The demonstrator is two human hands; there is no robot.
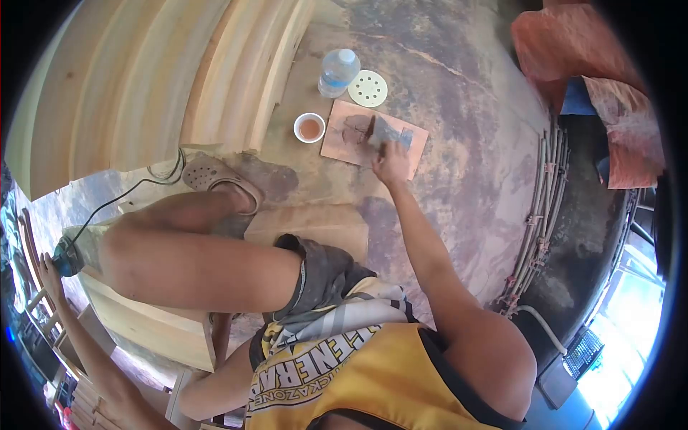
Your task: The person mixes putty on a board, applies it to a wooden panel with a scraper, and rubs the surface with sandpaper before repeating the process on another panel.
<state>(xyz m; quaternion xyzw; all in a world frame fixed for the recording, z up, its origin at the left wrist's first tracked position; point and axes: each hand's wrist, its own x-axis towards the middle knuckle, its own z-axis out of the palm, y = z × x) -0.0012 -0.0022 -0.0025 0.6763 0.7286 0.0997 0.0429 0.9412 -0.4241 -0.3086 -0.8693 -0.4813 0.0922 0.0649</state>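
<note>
**Right hand on the sandpaper**

The grey sandpaper sheet [394, 132] is partly hidden by fingers. It lies on the brown board [344, 147] just beyond the right hand [390, 161], which is closed on its near edge. The left hand [49, 276] (warped at the lens edge) touches the teal sander [68, 258], grip unreadable.

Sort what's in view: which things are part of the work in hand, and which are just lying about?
In hand:
grey folded sheet, touched by the right hand
pinkish-brown flat sheet beneath it
teal power tool, gripped by the left hand

Lying about:
clear plastic water bottle
round white perforated disc
small white cup of brownish liquid
stacked pale wooden boards
</note>
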